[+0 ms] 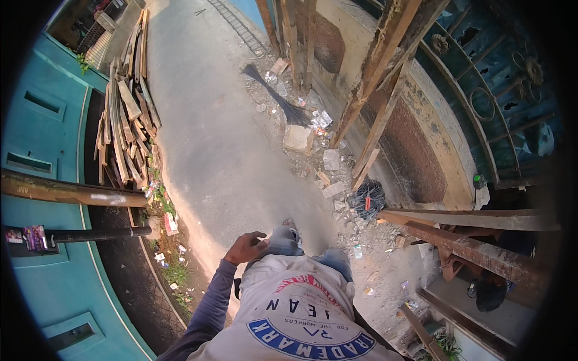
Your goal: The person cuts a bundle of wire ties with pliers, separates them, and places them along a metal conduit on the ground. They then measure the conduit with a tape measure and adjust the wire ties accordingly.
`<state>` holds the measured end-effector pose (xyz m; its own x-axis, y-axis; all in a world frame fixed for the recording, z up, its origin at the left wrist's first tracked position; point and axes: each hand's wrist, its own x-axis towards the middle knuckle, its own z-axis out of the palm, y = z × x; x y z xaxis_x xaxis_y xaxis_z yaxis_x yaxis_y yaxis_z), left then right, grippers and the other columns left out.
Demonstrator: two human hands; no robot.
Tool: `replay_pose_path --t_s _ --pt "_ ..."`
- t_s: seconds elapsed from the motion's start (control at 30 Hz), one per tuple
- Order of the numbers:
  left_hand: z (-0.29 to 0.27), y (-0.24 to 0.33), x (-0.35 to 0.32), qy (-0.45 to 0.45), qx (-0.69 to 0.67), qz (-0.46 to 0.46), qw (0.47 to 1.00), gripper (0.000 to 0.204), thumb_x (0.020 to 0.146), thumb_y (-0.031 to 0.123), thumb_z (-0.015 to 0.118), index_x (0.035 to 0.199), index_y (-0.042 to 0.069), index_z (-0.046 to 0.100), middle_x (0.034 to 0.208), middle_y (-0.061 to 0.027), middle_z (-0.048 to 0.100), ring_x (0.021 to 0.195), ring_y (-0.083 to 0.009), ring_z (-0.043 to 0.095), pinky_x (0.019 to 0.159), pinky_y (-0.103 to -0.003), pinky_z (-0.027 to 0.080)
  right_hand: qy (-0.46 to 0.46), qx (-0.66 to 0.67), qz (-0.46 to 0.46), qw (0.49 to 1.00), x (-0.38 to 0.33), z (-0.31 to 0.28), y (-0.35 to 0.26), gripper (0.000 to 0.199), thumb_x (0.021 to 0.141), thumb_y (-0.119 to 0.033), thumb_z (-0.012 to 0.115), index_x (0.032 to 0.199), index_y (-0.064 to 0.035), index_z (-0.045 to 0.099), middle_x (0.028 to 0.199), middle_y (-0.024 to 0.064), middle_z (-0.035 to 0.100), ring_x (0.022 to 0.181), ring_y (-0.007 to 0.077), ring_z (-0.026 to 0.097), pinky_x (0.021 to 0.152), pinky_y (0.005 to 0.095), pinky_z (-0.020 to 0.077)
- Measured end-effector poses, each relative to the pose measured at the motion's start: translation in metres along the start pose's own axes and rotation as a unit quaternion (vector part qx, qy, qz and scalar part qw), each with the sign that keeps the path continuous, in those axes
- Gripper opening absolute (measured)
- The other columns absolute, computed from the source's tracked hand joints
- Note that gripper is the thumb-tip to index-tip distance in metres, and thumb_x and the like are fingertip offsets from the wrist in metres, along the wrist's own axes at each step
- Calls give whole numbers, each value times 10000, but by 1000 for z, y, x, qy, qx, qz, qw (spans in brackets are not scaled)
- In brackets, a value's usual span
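My left hand (244, 248) hangs beside my left thigh, its fingers loosely apart and nothing visible in them. A dark purple sleeve (212, 301) covers that forearm. The hand is closest to my faded jeans (283, 242) and the hem of my light printed shirt (283, 283). My right hand is out of sight, with the shirt filling that side. One foot (290, 223) shows ahead of me on the grey road (211, 132).
Wooden planks (125, 129) lie piled at the left by a turquoise wall (42, 138). Rubble with a concrete block (298, 138), a bundle of dark wires (280, 99) and a black coil (368, 200) lines the right edge. Timber props (376, 72) lean there; a beam (463, 246) juts in.
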<state>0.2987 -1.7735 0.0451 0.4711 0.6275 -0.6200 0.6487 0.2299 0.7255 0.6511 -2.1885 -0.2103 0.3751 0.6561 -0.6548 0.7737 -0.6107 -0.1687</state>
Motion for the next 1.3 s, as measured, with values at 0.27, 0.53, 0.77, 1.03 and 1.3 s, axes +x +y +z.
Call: replay_pose_path --t_s 0.27,0.53,0.77,1.03,1.3 --pt "-174 -8 21 320 -252 -50 912 357 1025 211 659 1288 -29 662 746 -68 714 719 -124 683 687 -316 527 10 18 -18 1000 220 -105 -98 256 871 -386 701 821 -149 785 847 136 774 761 273 757 672 466 574" --pt "-244 -54 121 217 -259 -120 934 501 979 187 671 1403 -69 597 1107 -212 777 1030 -236 755 947 -343 572 -6 174 -102 979 417 -225 -254 164 880 -154 618 838 -21 706 760 168 732 650 286 736 553 427 571" --pt "-346 -58 196 142 -268 -141 943 463 996 198 674 1363 -80 627 1104 -214 779 1039 -240 757 920 -347 578 -67 472 152 866 608 -319 -399 224 814 -153 669 801 70 685 791 222 753 620 334 739 610 461 612" --pt "-507 -36 234 365 -347 -235 831 420 1033 217 637 1363 -41 625 1100 -185 776 1025 -245 748 894 -344 555 -89 345 -94 930 686 -461 -760 263 891 -174 637 707 -11 730 657 144 702 566 237 709 543 410 567" --pt "-657 -149 354 288 -215 -217 907 459 959 339 645 1198 -39 749 1153 -259 763 1102 -339 739 988 -404 551 -67 -144 -269 950 787 -426 -816 327 911 -364 599 859 -76 743 794 150 731 637 297 685 579 500 486"
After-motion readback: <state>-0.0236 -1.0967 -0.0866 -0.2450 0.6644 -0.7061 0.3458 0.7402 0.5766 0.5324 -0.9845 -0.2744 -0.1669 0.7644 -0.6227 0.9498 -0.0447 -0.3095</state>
